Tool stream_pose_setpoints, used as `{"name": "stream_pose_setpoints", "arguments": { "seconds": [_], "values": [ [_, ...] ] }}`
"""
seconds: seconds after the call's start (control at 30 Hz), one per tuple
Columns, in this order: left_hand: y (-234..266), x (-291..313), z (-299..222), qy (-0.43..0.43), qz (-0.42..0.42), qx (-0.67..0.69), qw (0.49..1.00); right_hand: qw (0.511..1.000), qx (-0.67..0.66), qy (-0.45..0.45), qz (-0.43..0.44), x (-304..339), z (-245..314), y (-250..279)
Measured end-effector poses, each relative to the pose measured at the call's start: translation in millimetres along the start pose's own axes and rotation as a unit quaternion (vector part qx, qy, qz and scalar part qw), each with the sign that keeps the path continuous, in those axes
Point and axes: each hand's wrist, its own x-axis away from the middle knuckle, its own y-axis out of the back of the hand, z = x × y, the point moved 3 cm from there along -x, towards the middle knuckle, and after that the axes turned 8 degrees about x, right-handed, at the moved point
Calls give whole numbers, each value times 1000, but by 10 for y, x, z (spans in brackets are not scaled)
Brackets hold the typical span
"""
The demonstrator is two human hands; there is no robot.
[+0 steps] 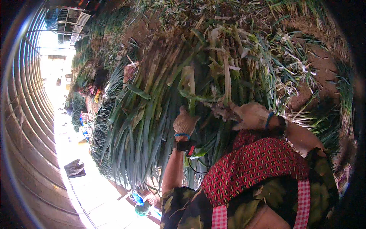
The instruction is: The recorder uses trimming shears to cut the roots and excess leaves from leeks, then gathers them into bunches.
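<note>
My left hand [185,123], in a pale glove with a blue band at the wrist, is closed around the leafy part of a large green onion [191,86]. My right hand [249,115], gloved the same way, grips a clump of brownish withered leaves [223,109] beside that stalk. Exactly how its fingers close on the clump is hard to see. Beneath both hands spreads a thick pile of green onions [143,118], their long dark leaves pointing toward me and their paler stalks pointing away.
Peeled leaves and scraps [284,63] litter the far right, with bare brown soil [320,72] showing between. More green onions are heaped at the left, where a person [91,91] is partly visible. A dark bag [75,168] lies on the bright ground by the curved ribbed wall [30,152].
</note>
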Motion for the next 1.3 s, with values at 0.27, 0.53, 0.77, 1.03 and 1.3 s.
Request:
{"name": "stream_pose_setpoints", "arguments": {
  "seconds": [0.27,0.53,0.77,1.03,1.3],
  "values": [
    [-258,11,288,-52,71,36,995,997,18,-42,-69,-134,-168,-60],
    [-441,557,351,-69,71,71,993,995,14,-31,-95,-440,-343,-113],
    [-515,900,411,-2,98,225,969,991,54,-59,-109,-793,-348,-133],
    [-538,1168,457,43,151,407,900,991,58,-90,-80,-1071,-392,-28],
    [-631,1476,531,15,147,516,844,994,-1,-102,-30,-376,-273,259]
  ]
}}
